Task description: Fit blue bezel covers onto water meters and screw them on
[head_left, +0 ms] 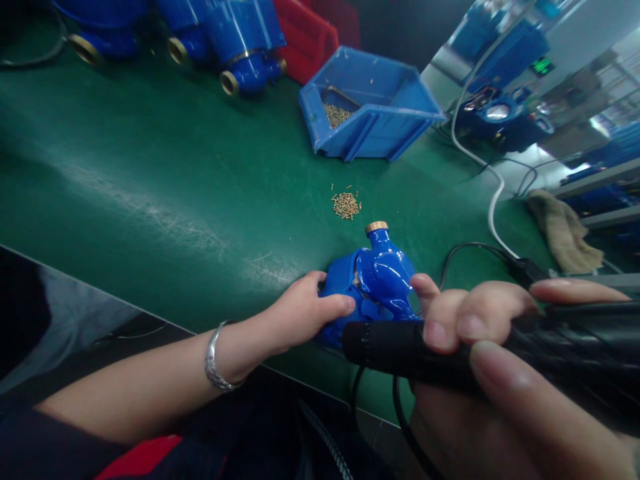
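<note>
A blue water meter (387, 270) with a brass threaded end lies tipped on its side at the green bench's front edge. My left hand (311, 308) grips its blue upper housing, thumb across the near face. Close to the camera, my right hand (480, 333) is wrapped round a black electric screwdriver (387, 343), whose narrow end points left across the meter's near side. Whether the tool's tip touches the meter I cannot tell. Just beyond the meter lies a loose pile of small brass-coloured screws (346, 205).
A blue bin (385, 133) holding more screws stands behind the pile, with a red bin (310, 43) beside it. Several blue meters (245, 40) line the back left. A white cable (493, 207) and a tan cloth (565, 230) lie to the right.
</note>
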A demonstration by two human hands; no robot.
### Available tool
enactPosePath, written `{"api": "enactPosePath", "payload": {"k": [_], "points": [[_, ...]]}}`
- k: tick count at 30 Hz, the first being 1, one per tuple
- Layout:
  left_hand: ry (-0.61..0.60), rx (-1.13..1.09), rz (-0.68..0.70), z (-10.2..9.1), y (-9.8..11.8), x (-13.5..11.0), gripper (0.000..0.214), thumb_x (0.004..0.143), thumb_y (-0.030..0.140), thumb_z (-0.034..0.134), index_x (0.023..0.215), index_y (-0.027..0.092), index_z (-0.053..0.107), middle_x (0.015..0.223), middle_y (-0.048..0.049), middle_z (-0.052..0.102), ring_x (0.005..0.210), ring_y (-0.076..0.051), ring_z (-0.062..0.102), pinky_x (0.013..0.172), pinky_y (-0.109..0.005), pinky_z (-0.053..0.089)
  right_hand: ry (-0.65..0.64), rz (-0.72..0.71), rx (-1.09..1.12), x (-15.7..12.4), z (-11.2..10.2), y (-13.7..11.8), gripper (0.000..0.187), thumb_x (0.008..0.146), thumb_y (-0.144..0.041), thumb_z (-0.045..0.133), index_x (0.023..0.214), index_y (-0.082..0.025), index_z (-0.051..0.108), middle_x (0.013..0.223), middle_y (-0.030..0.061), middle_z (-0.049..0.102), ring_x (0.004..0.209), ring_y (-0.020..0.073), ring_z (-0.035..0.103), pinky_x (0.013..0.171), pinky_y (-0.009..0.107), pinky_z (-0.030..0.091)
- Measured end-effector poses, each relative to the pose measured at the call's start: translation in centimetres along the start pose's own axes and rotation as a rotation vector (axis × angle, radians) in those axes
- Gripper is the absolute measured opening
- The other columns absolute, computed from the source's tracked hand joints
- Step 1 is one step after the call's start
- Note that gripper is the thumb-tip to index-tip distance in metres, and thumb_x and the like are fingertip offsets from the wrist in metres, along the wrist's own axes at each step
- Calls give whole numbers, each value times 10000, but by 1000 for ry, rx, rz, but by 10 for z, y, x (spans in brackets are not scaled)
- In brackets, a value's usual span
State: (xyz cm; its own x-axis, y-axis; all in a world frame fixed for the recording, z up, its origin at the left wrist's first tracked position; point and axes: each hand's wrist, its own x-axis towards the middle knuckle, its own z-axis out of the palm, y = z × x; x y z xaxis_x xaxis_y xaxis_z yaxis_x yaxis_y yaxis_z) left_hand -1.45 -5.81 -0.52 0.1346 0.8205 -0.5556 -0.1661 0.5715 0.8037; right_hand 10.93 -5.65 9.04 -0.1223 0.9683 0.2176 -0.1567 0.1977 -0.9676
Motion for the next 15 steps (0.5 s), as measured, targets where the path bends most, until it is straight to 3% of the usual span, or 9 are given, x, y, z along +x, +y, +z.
{"api": "enactPosePath", "payload": {"k": [7,15], "points": [[-22,42,-16,-3,7,-3,699,609,446,603,1168,54,453,1129,-184,578,1024,-322,537,862,-419,411,-41,-1,70,9,4,-5,454,677,-14,554,1074,-216,466,670,-53,546,621,99,543,917,383,447],[-79,-20,20,12,15,4,521,633,393,591,1050,89,521,1029,-147,639,956,-283,584,813,-377,454,-167,35,121,33,-17,-14,450,599,-70,611,1005,-234,509,645,-47,522,583,112,534,687,293,527]]}}
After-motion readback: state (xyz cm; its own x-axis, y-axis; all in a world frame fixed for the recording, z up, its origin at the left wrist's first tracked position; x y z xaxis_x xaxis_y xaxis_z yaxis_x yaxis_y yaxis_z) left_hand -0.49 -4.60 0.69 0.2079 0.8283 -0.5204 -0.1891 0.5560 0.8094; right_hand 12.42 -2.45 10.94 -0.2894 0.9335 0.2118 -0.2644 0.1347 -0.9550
